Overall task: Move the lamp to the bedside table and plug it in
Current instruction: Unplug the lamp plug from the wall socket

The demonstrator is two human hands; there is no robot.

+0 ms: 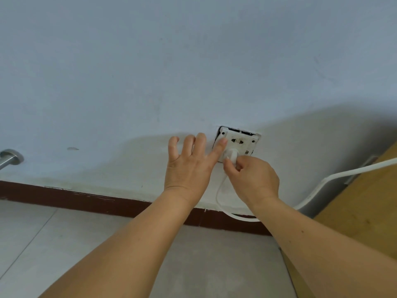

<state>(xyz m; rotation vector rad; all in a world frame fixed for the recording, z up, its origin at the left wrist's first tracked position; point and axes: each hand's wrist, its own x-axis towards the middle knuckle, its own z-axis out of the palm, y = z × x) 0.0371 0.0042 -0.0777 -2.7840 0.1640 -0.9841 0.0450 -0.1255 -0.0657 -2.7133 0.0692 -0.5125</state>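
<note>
Right hand (pixel 252 179) grips plug (pixel 231 157) at loose socket (pixel 238 144), left hand (pixel 189 162) spread, forefinger bracing; risk: plate shifts, pins misseat.

Plug (pixel 231 157) prongs hidden against socket (pixel 241 143)

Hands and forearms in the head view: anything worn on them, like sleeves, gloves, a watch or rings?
Nothing worn that shows. The left hand and right hand are bare, with no gloves, rings or watch visible. Both forearms are uncovered to the frame edge, no sleeves in view. Fingernails look short and unpainted.
</note>
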